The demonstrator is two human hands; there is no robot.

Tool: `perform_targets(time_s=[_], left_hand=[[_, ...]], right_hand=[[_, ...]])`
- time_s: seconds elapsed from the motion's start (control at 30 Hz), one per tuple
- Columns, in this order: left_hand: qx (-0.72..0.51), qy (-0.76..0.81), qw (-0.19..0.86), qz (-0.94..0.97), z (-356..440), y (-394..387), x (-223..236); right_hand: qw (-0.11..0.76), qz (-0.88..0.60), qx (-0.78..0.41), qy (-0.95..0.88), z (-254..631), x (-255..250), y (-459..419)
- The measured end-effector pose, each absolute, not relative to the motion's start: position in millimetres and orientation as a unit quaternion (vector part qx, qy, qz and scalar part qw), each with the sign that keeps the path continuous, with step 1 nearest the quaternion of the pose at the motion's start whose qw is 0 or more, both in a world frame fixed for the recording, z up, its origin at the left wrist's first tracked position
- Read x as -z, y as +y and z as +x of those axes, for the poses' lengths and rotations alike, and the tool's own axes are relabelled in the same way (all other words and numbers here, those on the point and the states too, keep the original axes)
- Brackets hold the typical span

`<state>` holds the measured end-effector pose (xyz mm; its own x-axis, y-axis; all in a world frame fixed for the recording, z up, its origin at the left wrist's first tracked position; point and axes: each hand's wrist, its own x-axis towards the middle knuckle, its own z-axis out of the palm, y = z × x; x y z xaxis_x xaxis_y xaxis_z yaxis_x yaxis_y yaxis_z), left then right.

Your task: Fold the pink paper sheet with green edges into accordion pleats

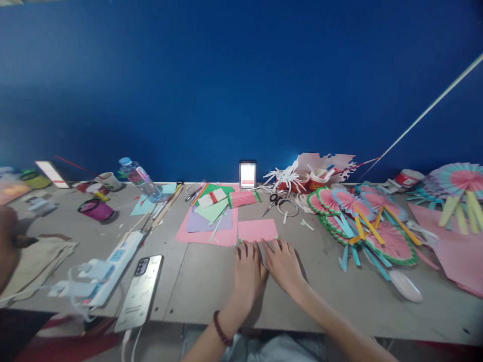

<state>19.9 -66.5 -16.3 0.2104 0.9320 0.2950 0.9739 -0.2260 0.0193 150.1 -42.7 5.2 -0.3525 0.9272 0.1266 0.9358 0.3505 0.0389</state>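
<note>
A pink sheet of paper [258,231] lies flat on the table in front of me, with bits of green along its near edge. On the left part of that edge rest the stretched-out fingers of my left hand [248,269]. My right hand [283,261] lies beside it, fingers spread, their tips on the same edge further right. Both hands are palm down and their thumbs come close together. I cannot see the undersides of the fingers. Just beyond the sheet is a pleated pink paper strip with green edges [244,199]. Coloured paper sheets [209,223] are stacked to the left.
Scissors [274,199] and a tape roll [288,207] lie beyond my right hand. Folded paper fans [390,241] and a white computer mouse [405,286] are at the right. Leftward are a phone [140,291], a power strip [116,266], a bottle [140,178] and another person's hand [7,241].
</note>
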Motion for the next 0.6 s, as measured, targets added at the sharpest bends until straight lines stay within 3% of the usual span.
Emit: perform_targets(time_s=[0.37, 0.6], left_hand=[[0.097, -0.577, 0.062, -0.809, -8, -50, 7], [0.168, -0.498, -0.045, -0.849, -42, -5, 3]], right_hand=[[0.07, -0.552, 0.035, -0.83, 161, -3, -39], [0.119, -0.537, -0.013, -0.835, 179, 0, -13]])
